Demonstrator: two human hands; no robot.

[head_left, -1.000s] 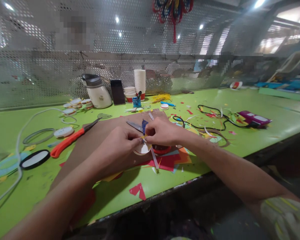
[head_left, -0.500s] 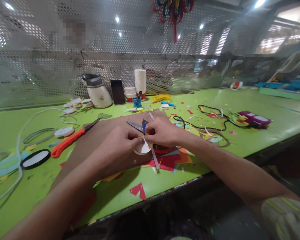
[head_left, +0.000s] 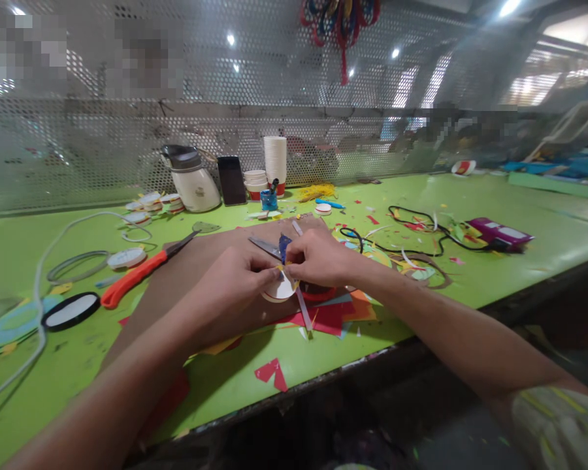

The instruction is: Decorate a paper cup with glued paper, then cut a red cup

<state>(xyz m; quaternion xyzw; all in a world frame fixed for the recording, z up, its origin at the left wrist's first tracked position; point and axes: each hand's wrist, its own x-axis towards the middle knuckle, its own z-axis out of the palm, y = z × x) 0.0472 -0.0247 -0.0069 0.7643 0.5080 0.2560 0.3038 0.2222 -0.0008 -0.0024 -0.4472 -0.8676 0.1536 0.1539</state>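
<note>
Between finger and thumb, my left hand [head_left: 235, 281] pinches a small white round piece [head_left: 278, 291], which looks like a cut-off paper-cup bottom. My right hand [head_left: 318, 258] has its fingertips pressed together at the far edge of that piece, where a bit of yellow shows; what they pinch is hidden. Beneath the right hand lie scissors with an open blade [head_left: 264, 247] and a red handle [head_left: 318, 296]. A dark blue item [head_left: 284, 248] sits by the blade. A translucent white stick [head_left: 304, 309] pokes out below the hands. Brown cardboard [head_left: 196, 281] lies under everything.
An orange-handled knife [head_left: 137, 279] and a black-rimmed disc [head_left: 72, 311] lie left. Behind stand a kettle [head_left: 196, 186], a phone [head_left: 231, 181] and stacked paper cups [head_left: 275, 160]. To the right are paper scraps, a black cord and a purple box [head_left: 500, 234]. Red paper [head_left: 272, 375] lies near the front edge.
Almost nothing differs. Both hands stay at the white round piece, which is tilted very slightly differently.
</note>
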